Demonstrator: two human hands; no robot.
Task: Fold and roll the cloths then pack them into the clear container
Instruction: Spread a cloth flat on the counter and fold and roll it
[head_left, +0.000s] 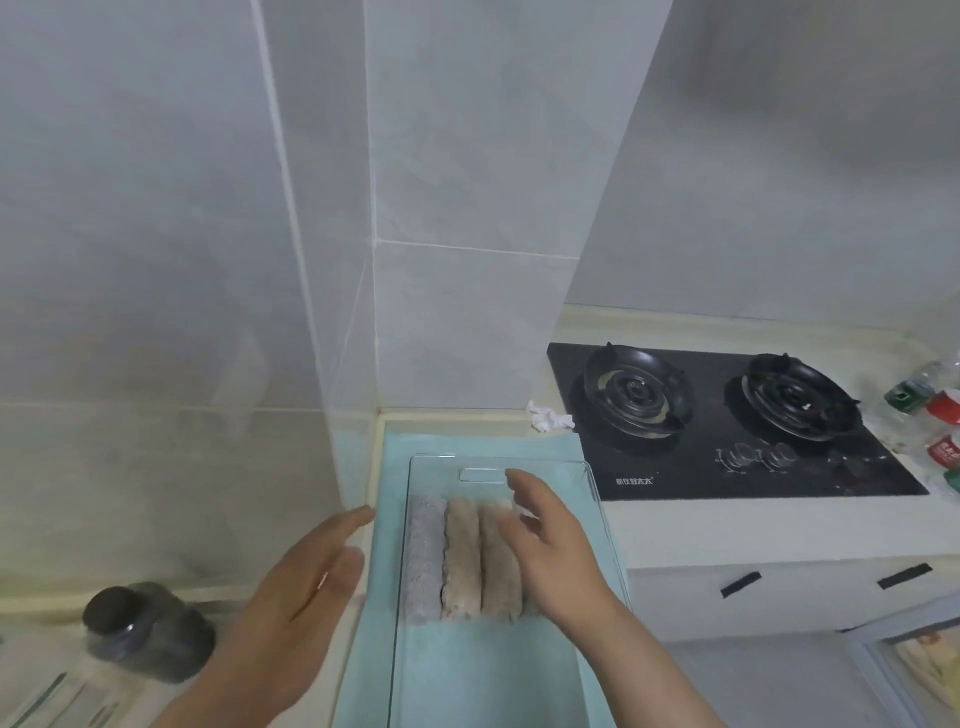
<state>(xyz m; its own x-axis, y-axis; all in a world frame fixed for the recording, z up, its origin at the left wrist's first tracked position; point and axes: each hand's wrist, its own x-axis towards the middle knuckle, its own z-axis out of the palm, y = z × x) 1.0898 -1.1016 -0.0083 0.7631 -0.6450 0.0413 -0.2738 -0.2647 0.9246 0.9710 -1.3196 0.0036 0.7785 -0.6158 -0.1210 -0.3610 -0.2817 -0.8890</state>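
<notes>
Near the tiled corner of the pale counter, a clear, rectangular hard-plastic container with a slotted handle in its far wall stands on a pale turquoise mat of soft cloth. Three fluffy rolled cloths lie side by side and touching in it: a grey-lilac roll on the left, a beige roll in the middle, and a second beige roll. The right hand is over that last roll, fingers spread and relaxed, gripping nothing; contact cannot be told. The left hand is flat and open just left of the container. To the right lies a glossy black glass hob, with crumpled white tissue beside it. A dark round jar sits at the left.
</notes>
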